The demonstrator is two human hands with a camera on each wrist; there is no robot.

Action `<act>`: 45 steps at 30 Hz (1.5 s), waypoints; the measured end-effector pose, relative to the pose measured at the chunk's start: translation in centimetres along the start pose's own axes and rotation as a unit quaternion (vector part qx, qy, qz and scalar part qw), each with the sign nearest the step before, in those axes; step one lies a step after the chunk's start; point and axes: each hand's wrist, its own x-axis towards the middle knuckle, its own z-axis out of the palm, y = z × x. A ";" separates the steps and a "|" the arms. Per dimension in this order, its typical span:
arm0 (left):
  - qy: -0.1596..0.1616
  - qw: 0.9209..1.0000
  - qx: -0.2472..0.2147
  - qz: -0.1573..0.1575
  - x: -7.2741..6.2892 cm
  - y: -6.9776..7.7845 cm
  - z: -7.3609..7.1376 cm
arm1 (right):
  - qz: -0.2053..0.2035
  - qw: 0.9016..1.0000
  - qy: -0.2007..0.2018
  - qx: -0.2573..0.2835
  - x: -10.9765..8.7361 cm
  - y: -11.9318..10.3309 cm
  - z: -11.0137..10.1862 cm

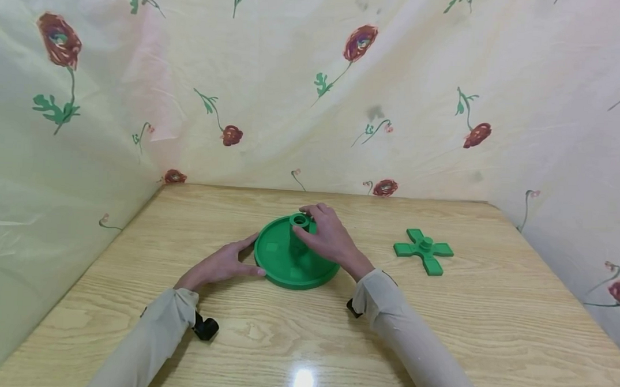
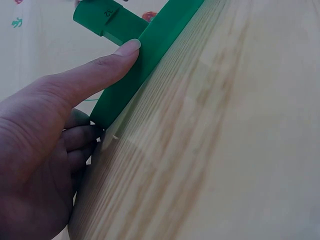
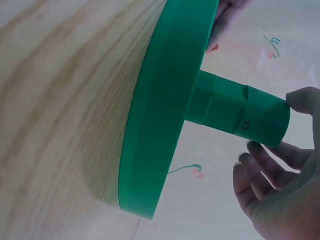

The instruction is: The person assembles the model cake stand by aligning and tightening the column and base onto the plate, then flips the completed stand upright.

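A round green tray (image 1: 298,285) with a raised rim lies flat on the wooden table. From its middle rises an upright green hollow cylinder (image 1: 298,237), open at the top and marked "33" in the right wrist view. My left hand (image 1: 225,263) holds the tray's left edge, with the thumb (image 2: 107,62) against the rim and the other fingers spread round the side. Around the cylinder's upper end, my right hand (image 1: 333,236) has its thumb on one side and its fingertips (image 3: 257,150) on the opposite side.
To the right of the tray lies a green cross-shaped piece (image 1: 426,249) with a short round peg at its centre. Flower-patterned cloth (image 1: 273,88) hangs behind the table (image 1: 261,353) and along both sides.
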 end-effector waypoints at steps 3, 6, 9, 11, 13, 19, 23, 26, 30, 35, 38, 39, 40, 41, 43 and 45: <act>0.000 1.000 -0.002 0.001 0.0 0.1 -0.1 | 0.000 1.000 0.001 -0.001 0.0 0.0 0.1; -0.001 1.000 -0.004 -0.002 0.0 0.1 -0.1 | 0.004 1.000 0.002 -0.004 0.0 0.1 0.2; -0.001 1.000 -0.006 0.000 0.0 0.0 0.0 | 0.007 1.000 0.000 -0.003 0.0 0.2 0.3; -0.001 1.000 -0.005 0.004 0.0 0.0 0.0 | 0.008 1.000 -0.001 -0.001 0.0 0.2 0.3; -0.001 1.000 -0.003 0.007 0.0 0.0 0.0 | 0.009 1.000 -0.002 0.004 0.0 0.2 0.3; -0.003 1.000 0.002 0.008 0.0 0.1 0.0 | 0.024 1.000 -0.004 0.008 -0.1 0.2 0.1; -0.003 1.000 0.003 0.005 0.0 0.1 0.0 | 0.022 1.000 -0.004 0.011 -0.1 0.1 0.0; -0.002 1.000 0.003 0.002 0.0 0.1 0.0 | 0.016 1.000 -0.008 0.019 -0.1 0.1 0.0; -0.004 1.000 0.003 0.004 0.0 0.3 -0.1 | 0.020 1.000 -0.011 0.018 -0.1 0.0 0.1; -0.005 1.000 0.001 0.006 -0.1 0.2 -0.1 | 0.025 1.000 -0.010 0.011 -0.1 0.0 0.2; -0.004 1.000 0.000 0.009 0.0 0.0 -0.1 | 0.019 1.000 -0.007 0.009 -0.1 -0.1 0.2; -0.003 1.000 0.001 0.011 0.0 0.0 -0.1 | 0.018 1.000 -0.006 0.009 -0.1 -0.1 0.2; -0.003 1.000 0.001 0.011 0.0 0.0 -0.1 | 0.018 1.000 -0.005 0.009 -0.1 -0.1 0.2; -0.003 1.000 0.002 0.011 0.0 0.0 -0.1 | 0.018 1.000 -0.003 0.009 -0.1 -0.1 0.2; -0.003 1.000 0.002 0.012 -0.1 -0.1 -0.1 | 0.020 1.000 0.000 0.007 -0.1 -0.1 0.3; -0.004 1.000 0.002 0.012 0.0 -0.1 -0.1 | 0.023 1.000 0.002 0.004 -0.1 -0.1 0.3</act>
